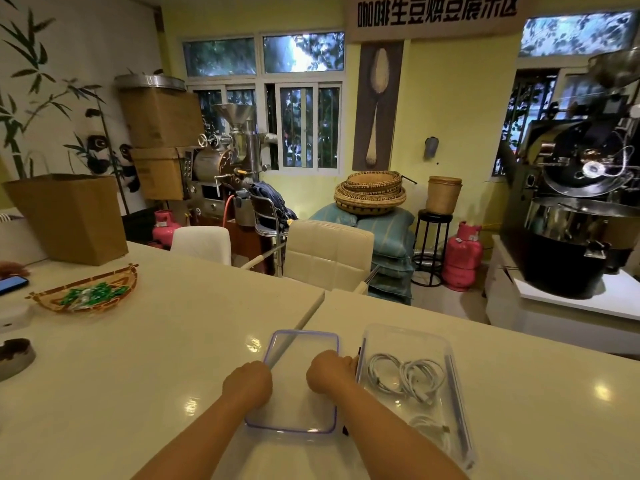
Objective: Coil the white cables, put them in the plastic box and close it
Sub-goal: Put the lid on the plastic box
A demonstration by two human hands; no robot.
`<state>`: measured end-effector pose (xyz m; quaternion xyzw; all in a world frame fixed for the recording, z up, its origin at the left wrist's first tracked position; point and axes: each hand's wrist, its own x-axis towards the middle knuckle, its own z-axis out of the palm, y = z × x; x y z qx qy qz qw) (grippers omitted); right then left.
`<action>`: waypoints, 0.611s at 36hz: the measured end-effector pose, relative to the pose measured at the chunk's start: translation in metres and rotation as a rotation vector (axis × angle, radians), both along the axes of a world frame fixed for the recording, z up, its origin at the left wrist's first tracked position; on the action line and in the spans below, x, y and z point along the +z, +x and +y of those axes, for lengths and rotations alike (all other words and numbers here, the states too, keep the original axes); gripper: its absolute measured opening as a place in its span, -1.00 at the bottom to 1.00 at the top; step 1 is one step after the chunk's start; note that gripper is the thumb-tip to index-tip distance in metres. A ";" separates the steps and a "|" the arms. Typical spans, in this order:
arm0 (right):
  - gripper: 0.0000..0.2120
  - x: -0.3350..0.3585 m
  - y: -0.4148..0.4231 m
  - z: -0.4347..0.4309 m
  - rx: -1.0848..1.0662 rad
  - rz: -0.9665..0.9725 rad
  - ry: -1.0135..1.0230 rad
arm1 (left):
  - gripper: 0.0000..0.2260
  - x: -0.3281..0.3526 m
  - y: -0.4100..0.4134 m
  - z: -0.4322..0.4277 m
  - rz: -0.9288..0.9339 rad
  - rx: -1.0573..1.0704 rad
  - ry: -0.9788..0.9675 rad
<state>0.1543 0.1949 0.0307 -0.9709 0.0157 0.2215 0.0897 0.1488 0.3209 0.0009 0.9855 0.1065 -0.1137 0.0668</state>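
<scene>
Left hand [247,382]: curling its fingers over the left rim of the clear lid [301,344] and apparently gripping it, with the fingertips hiding under the knuckles.
Right hand [330,370]: closing in the same way on the lid's right rim, just beside the plastic box [408,330].
Lid: lying flat on the cream table [173,341] with its purple seal showing, not yet on the box it is meant to cover.
White cables [405,375]: sitting coiled inside the open box, two loops resting side by side and a fainter third bundle [429,424] lying nearer the camera.
Progress: coiling and packing are looking finished. Closing is still waiting, with the lid needing to go over the box and press down.
Table beyond: a woven tray [128,271] is holding green-wrapped sweets, and a phone [14,284] is glowing at the left edge near a cardboard box [69,216].
Room: a black coffee roaster [571,209] is standing at right, with a pink gas cylinder [462,258] sitting on the floor.
Writing: a wall sign [436,12] is reading "咖啡生豆烘豆展示区". No brand is showing on the box or cables.
</scene>
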 end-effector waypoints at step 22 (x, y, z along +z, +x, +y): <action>-0.66 0.052 -0.005 -0.061 -0.285 -0.426 0.892 | -0.69 0.087 0.005 -0.026 -0.317 -0.010 -0.248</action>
